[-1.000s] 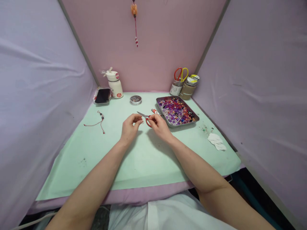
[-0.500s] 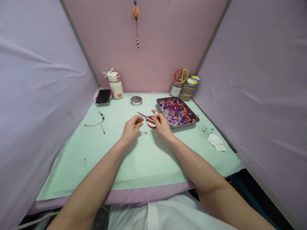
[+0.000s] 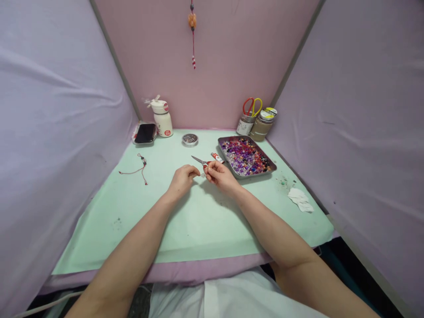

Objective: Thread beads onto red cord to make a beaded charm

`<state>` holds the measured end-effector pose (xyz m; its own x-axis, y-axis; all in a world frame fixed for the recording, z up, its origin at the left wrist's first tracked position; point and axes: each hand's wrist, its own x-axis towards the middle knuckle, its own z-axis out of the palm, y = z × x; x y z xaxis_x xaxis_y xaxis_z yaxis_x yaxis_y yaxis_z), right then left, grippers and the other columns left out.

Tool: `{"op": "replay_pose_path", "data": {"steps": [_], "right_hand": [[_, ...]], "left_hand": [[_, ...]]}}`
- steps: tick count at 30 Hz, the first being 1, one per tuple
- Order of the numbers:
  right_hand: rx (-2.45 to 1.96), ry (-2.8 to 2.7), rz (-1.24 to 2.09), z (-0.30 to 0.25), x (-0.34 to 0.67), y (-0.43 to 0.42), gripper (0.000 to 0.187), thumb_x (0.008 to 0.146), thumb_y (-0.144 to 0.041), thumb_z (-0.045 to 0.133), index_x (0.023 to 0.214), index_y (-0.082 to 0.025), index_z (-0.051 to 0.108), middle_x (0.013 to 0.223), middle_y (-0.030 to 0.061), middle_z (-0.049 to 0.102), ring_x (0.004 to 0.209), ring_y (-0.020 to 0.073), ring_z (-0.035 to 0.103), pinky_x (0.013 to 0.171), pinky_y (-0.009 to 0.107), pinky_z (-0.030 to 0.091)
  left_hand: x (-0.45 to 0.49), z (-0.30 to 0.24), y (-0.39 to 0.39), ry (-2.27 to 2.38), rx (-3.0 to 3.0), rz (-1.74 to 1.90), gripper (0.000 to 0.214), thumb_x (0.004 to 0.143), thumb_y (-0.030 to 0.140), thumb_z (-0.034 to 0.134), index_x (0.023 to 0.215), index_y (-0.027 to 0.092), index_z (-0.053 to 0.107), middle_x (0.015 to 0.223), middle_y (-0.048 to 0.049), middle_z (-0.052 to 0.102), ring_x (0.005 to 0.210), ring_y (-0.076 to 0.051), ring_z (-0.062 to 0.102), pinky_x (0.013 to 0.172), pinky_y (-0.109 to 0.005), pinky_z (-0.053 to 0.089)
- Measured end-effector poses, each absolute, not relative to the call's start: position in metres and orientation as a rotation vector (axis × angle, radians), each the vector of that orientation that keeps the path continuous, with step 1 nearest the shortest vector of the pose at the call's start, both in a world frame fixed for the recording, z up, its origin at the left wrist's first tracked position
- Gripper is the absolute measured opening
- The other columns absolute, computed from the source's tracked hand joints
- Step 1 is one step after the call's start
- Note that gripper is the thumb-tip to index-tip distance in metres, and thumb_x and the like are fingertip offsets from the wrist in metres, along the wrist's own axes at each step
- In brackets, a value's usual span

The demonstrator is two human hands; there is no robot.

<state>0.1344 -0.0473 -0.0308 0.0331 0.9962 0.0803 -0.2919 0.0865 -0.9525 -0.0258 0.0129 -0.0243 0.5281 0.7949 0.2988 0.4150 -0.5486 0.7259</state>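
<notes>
Both hands meet over the middle of the green mat (image 3: 198, 221). My left hand (image 3: 182, 178) has its fingers curled in a pinch. My right hand (image 3: 219, 175) is also pinched, fingertips facing the left ones. A tiny pale thing, perhaps a bead (image 3: 202, 175), sits between the two sets of fingertips; I cannot tell what it is. Red-handled scissors (image 3: 200, 161) lie on the mat just behind the hands, their handles hidden by my right hand. A metal tray (image 3: 272, 167) of purple, pink and dark beads stands right of the hands.
A red cord (image 3: 137, 167) lies at the left. At the back stand a white bottle (image 3: 162, 119), a phone (image 3: 145, 133), a small round tin (image 3: 190, 139), a small red tube (image 3: 217, 157) and two jars (image 3: 255, 123) with scissors. Crumpled paper (image 3: 300, 199) lies at the right. A beaded charm (image 3: 192, 26) hangs on the wall.
My right hand has shifted left, closer to my left hand, so the fingertips now almost touch. It now covers the scissors' red handles. The camera tilted slightly.
</notes>
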Motion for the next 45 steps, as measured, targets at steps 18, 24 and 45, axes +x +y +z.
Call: {"op": "replay_pose_path", "data": {"steps": [18,24,45], "right_hand": [[-1.292,-1.132,1.223,-0.045,0.135,-0.045,0.011,0.075,-0.023,0.053,0.073,-0.021,0.042,0.053,-0.0072,0.047,0.045,0.0071,0.039,0.047,0.021,0.029],[-1.257,-1.081,1.201,-0.044,0.138,-0.043,0.012,0.075,-0.028,0.054,0.074,-0.021,0.043,0.054,-0.0073,0.046,0.047,0.0077,0.038,0.048,0.021,0.028],[-1.326,-1.007,1.060,-0.053,0.132,-0.038,0.012,0.074,-0.027,0.053,0.072,-0.021,0.043,0.055,-0.0065,0.046,0.048,0.0090,0.040,0.049,0.023,0.030]], "left_hand": [[-0.032,-0.031,0.021,0.836,2.032,0.398,0.015,0.070,0.021,0.053,0.071,0.017,0.068,0.075,-0.0033,0.067,0.072,-0.017,0.056,0.071,-0.028,0.041],[-0.033,-0.016,0.012,0.876,1.654,0.406,0.021,0.065,0.033,0.065,0.078,0.016,0.069,0.069,-0.0018,0.063,0.056,-0.012,0.046,0.053,-0.025,0.031],[-0.020,-0.016,0.004,0.676,1.791,0.540,0.016,0.069,0.031,0.065,0.075,0.017,0.071,0.081,-0.0055,0.066,0.075,-0.017,0.058,0.075,-0.034,0.044]]}}
